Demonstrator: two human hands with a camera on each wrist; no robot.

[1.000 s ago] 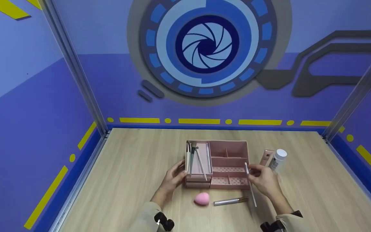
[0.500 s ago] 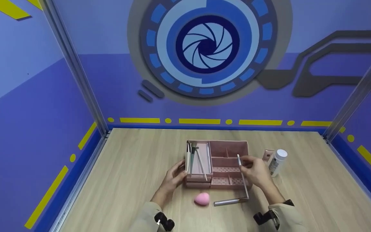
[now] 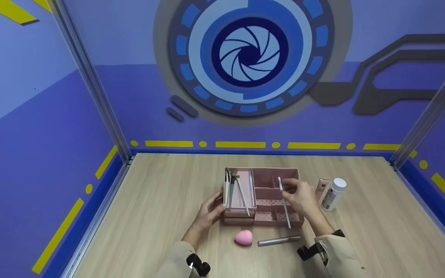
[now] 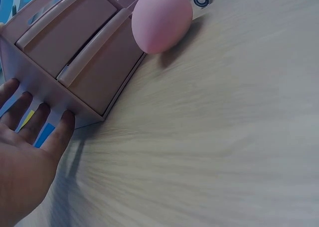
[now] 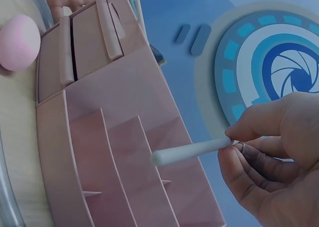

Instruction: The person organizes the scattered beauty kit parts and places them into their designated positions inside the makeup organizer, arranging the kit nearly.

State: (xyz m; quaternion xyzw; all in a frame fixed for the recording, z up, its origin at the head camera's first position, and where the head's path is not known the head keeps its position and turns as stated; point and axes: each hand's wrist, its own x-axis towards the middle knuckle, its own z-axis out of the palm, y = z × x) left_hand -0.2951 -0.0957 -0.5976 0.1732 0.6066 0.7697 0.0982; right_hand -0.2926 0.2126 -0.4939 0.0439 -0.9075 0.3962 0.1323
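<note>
A pink makeup organizer [image 3: 276,193] stands on the table, with two drawers on its left half. My right hand [image 3: 301,195] pinches a slim white makeup brush [image 3: 285,208] over the organizer's right compartments. In the right wrist view, its pale handle [image 5: 192,151] points away from the thumb and fingertips; the bristle end cannot be made out. The organizer's left side is touched by the fairly straight fingers of my left hand [image 3: 206,216]. Several makeup brushes [image 3: 231,189] lie in the upper left tray.
In front of the organizer lie a pink makeup sponge [image 3: 243,238] and a silver-handled brush [image 3: 276,241]. To the right stand a white-capped bottle [image 3: 333,195] and a small pink tube [image 3: 322,186]. Blue panels [image 3: 129,100] wall the table [image 3: 160,185] at the back and sides.
My right hand has carried the white makeup brush left and farther back, from the organizer's right edge to above its compartments. The left hand stays at the organizer's side.
</note>
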